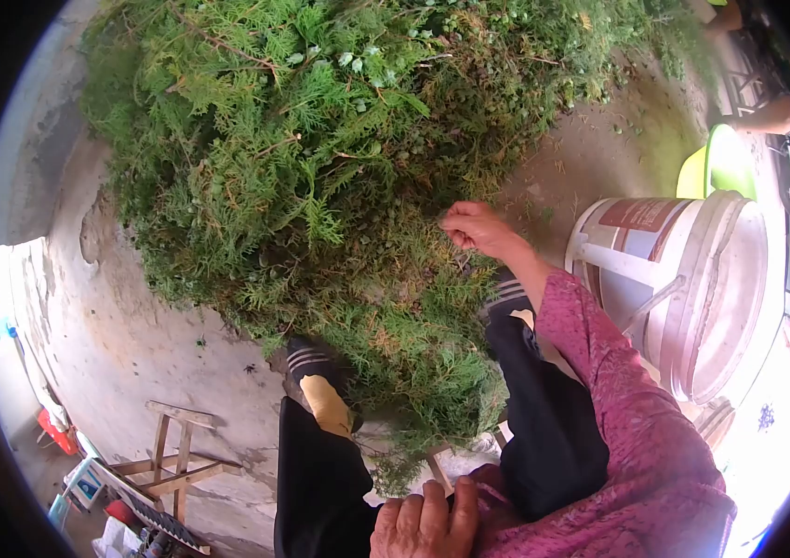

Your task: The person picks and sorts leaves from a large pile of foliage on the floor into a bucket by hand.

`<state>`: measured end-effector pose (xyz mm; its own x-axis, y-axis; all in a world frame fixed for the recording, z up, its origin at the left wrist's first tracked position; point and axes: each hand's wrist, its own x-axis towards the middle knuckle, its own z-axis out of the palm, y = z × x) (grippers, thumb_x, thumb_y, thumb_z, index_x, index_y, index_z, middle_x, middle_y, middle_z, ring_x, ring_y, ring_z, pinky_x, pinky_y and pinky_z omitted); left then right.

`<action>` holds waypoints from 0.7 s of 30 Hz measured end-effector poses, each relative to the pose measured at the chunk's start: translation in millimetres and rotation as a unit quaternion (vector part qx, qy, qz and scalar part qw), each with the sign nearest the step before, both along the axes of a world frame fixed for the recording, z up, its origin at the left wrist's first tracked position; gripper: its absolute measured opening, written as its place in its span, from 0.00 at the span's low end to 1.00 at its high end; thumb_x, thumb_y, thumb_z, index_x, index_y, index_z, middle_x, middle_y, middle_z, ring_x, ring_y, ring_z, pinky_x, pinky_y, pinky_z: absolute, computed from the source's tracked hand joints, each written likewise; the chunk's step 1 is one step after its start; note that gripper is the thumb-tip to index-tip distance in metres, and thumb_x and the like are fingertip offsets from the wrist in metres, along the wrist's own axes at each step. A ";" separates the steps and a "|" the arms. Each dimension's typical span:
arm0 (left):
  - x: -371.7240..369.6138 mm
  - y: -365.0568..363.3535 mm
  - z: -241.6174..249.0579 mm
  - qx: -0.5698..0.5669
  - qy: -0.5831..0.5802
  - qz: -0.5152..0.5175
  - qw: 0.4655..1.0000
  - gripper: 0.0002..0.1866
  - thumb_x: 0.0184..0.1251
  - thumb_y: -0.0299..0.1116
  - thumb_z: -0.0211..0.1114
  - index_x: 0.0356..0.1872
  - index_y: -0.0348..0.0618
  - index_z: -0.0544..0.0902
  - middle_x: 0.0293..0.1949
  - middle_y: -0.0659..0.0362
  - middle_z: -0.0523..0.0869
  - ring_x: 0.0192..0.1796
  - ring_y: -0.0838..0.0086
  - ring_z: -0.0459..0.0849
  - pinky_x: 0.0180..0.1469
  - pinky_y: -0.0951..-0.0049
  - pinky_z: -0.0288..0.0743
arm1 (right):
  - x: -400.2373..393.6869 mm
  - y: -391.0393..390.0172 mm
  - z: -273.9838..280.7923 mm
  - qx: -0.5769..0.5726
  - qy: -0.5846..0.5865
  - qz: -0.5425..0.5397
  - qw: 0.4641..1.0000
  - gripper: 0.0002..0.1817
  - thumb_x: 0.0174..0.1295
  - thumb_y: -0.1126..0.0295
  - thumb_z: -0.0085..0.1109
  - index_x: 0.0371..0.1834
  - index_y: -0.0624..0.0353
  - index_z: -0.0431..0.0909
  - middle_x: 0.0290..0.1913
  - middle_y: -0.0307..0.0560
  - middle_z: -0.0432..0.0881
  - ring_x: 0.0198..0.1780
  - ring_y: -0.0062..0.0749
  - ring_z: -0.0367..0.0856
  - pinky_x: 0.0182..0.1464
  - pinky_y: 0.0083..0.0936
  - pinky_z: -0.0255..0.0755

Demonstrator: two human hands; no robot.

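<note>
A large heap of green cypress-like branches [311, 177] fills the upper middle of the view, with small pale cones among the leaves. My right hand [475, 229] is over the lower right side of the heap, fingers curled together in a pinch. Whatever lies between its fingertips is too small to make out. Low in the view, close to my body, my left hand [427, 521] rests over my lap, fingers extended side by side with slight gaps. A leafy sprig [399, 472] lies just beyond it, between my legs.
To the right, a large white bucket [711, 298] lies tipped, with a yellow-green basin [725, 158] behind it. A wooden stand [176, 456] is at the lower left. Another person's arm [771, 116] shows at the upper right. My shoes flank the branches.
</note>
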<state>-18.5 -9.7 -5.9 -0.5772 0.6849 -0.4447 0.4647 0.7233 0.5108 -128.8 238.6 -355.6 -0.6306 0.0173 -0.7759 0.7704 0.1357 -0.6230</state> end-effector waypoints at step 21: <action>-2.3 0.2 0.9 -0.004 -0.004 -0.012 1.000 0.22 0.54 0.30 0.52 0.52 0.38 0.71 0.42 0.49 0.75 0.38 0.64 0.76 0.39 0.66 0.70 | -24.8 17.2 13.4 -0.282 0.109 -0.213 0.929 0.11 0.62 0.63 0.54 0.37 0.59 0.76 0.26 0.38 0.75 0.30 0.21 0.77 0.26 0.15 0.72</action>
